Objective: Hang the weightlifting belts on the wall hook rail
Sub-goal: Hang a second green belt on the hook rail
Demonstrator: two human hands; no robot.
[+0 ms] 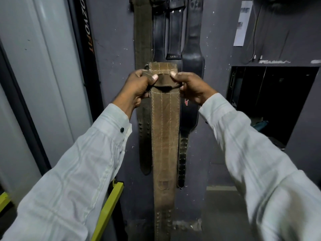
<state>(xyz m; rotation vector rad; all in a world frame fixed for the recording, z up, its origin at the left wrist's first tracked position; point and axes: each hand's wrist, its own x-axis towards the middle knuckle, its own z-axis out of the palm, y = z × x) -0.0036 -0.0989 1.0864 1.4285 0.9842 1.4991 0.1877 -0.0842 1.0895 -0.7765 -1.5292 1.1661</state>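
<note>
I hold a worn brown leather weightlifting belt (164, 136) upright in front of the grey wall (114, 40). Its long strap hangs straight down past the bottom of the view. My left hand (139, 86) grips the belt's top end at its left side, thumb on the front. My right hand (189, 87) grips the right side of the same end, fingers curled round the dark buckle loop. Behind it, an olive belt (143, 40) and black belts (192, 54) hang on the wall. The hook rail above them is cut off by the top edge.
A black upright post with orange lettering (85, 32) and a pale door frame (40, 49) stand at the left. A yellow metal bar (109, 209) slants at the lower left. A dark open cabinet recess (271, 101) lies at the right, with paper (242, 23) and cables above.
</note>
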